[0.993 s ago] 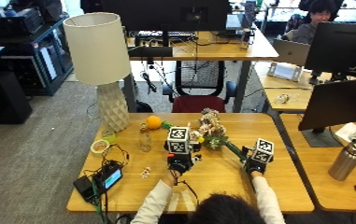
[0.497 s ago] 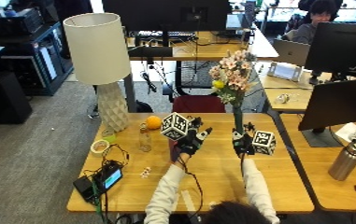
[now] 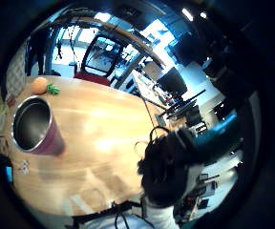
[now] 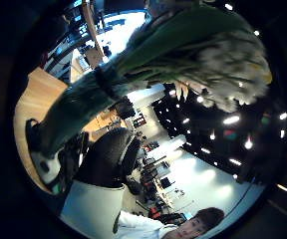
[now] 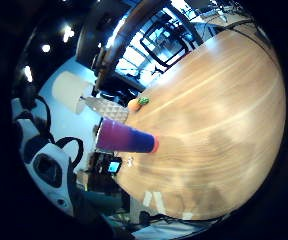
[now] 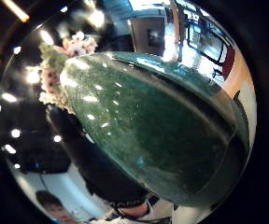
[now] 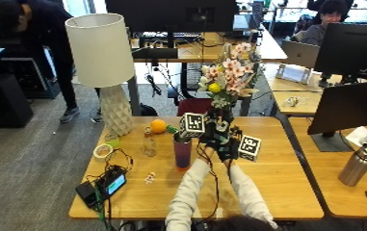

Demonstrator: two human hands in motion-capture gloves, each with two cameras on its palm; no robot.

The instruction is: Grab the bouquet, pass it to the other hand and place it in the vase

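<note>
Both hands now together at bouquet stems: left hand, right hand fingers curled round wrap (vase beside).

Bouquet: pink-white blossoms, one yellow bloom, green leaves; dark green wrap round stems. Vase: purple body, red-orange base, dark inside. Table: light wood grain. Lamp: cream shade, white base with diamond relief. Orange: orange, green bit beside. Both gloves black, sleeves white. Bottle: silver metal. Chair: red seat.
</note>
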